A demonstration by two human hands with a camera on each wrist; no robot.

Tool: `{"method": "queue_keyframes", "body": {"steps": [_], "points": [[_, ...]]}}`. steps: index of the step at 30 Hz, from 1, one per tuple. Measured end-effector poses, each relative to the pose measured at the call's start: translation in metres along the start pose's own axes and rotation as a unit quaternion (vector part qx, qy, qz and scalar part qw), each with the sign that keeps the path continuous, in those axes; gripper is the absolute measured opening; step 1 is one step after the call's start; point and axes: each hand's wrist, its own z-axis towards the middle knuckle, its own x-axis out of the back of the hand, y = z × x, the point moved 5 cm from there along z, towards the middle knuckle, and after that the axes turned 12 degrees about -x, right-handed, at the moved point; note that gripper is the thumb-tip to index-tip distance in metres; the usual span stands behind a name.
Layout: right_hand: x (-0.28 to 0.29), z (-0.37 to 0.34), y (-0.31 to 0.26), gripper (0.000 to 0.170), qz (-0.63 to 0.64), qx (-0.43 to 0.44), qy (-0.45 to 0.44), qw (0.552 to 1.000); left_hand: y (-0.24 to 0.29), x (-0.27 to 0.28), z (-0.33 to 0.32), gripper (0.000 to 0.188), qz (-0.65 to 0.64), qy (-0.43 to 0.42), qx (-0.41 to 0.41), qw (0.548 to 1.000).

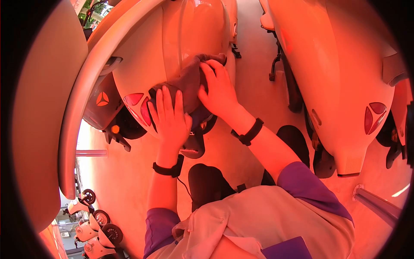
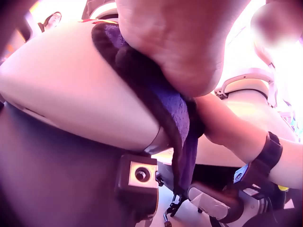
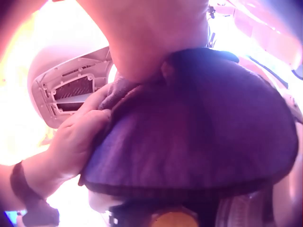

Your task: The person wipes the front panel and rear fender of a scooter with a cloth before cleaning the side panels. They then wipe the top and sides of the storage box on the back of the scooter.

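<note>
A dark purple cloth (image 1: pixel 189 80) with a darker edge lies draped over the rounded rear of a pale scooter (image 1: pixel 140 60). My left hand (image 1: pixel 171 118) rests on its near left part with straight fingers, beside the red tail light (image 1: pixel 145 111). Farther up and to the right, my right hand (image 1: pixel 221 91) lies on the cloth, thumb spread from the slightly bent fingers. The right wrist view shows the cloth (image 3: pixel 203 137) hanging wide below the right hand, its lower edge above an orange round reflector (image 3: pixel 174 219). Each wrist wears a black strap.
To the right stands another pale scooter (image 1: pixel 327 73) with a red tail light. A large curved pale panel (image 1: pixel 73 112) borders the left side. Several small scooters (image 1: pixel 97 233) stand at the lower left. A metal rail (image 1: pixel 377 205) sits low on the right.
</note>
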Motion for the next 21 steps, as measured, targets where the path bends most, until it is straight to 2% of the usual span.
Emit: {"method": "queue_keyframes", "body": {"steps": [2,6,8,11,12,14,15,16,19,20,21], "points": [[-0.005,-0.018,0.019,0.058,0.000,-0.048,0.022,0.999,0.000,-0.003,0.001,0.070,0.003,0.008,-0.005,1.000],[-0.018,-0.057,0.041,0.056,0.074,-0.156,-0.036,0.984,0.004,-0.005,-0.004,0.073,0.000,-0.014,-0.047,0.999],[-0.021,-0.075,0.040,0.052,0.119,-0.209,-0.077,0.967,0.005,-0.009,-0.010,0.072,0.008,-0.025,-0.097,0.995],[-0.012,-0.078,0.029,0.050,0.112,-0.107,-0.077,0.985,-0.005,-0.004,-0.017,0.069,0.008,-0.047,-0.127,0.991],[-0.004,-0.068,0.018,0.050,0.093,-0.036,-0.047,0.994,-0.010,-0.002,-0.015,0.069,0.008,-0.053,-0.130,0.990],[0.014,-0.037,-0.013,0.051,0.052,0.103,0.012,0.993,-0.032,0.009,-0.002,0.068,-0.019,-0.006,-0.049,0.999],[0.012,-0.021,-0.025,0.050,0.045,0.115,0.014,0.992,-0.040,0.015,0.007,0.067,-0.033,0.016,-0.007,0.999],[0.005,-0.007,-0.033,0.050,0.038,0.128,0.016,0.991,-0.044,0.018,0.017,0.068,-0.024,-0.006,0.014,1.000],[-0.015,0.010,-0.031,0.054,-0.025,0.092,-0.019,0.995,-0.042,0.013,0.023,0.068,0.002,0.027,0.005,1.000],[-0.022,0.009,-0.020,0.060,-0.048,0.093,-0.067,0.992,-0.043,0.011,0.023,0.069,0.004,0.024,0.002,1.000],[-0.021,0.008,-0.012,0.061,-0.027,0.055,-0.060,0.996,-0.043,0.011,0.022,0.069,0.006,0.020,0.000,1.000]]}}
